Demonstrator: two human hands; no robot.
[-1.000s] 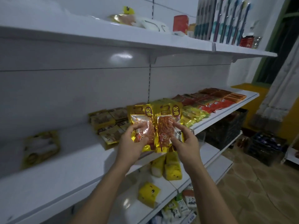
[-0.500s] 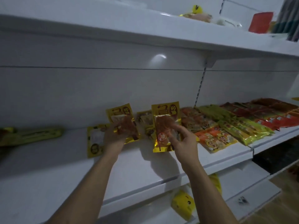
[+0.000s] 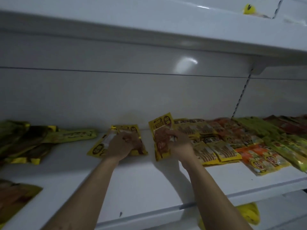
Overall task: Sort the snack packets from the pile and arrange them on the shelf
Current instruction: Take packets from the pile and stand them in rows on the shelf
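Observation:
Two yellow snack packets with reddish contents are in my hands over the white middle shelf point(image 3: 141, 180). My left hand point(image 3: 123, 145) holds one packet point(image 3: 136, 130) flat down on the shelf, partly over another yellow packet point(image 3: 98, 147) that lies there. In my right hand point(image 3: 180, 144) the second packet point(image 3: 162, 130) is gripped by its right side and stands tilted, its lower edge near the shelf. Both hands are close together, left of the sorted rows.
Rows of yellow, orange, green and red packets point(image 3: 216, 143) cover the shelf to the right. Dark yellow packets point(image 3: 25, 140) lie at the left, and another packet point(image 3: 15, 198) at the lower left corner. An upper shelf point(image 3: 149, 30) overhangs. Yellow items point(image 3: 249, 214) sit below.
The view has swung left and closer to the shelf. My left hand has lowered its packet onto the shelf beside the rows; my right hand has brought its packet down nearer the shelf.

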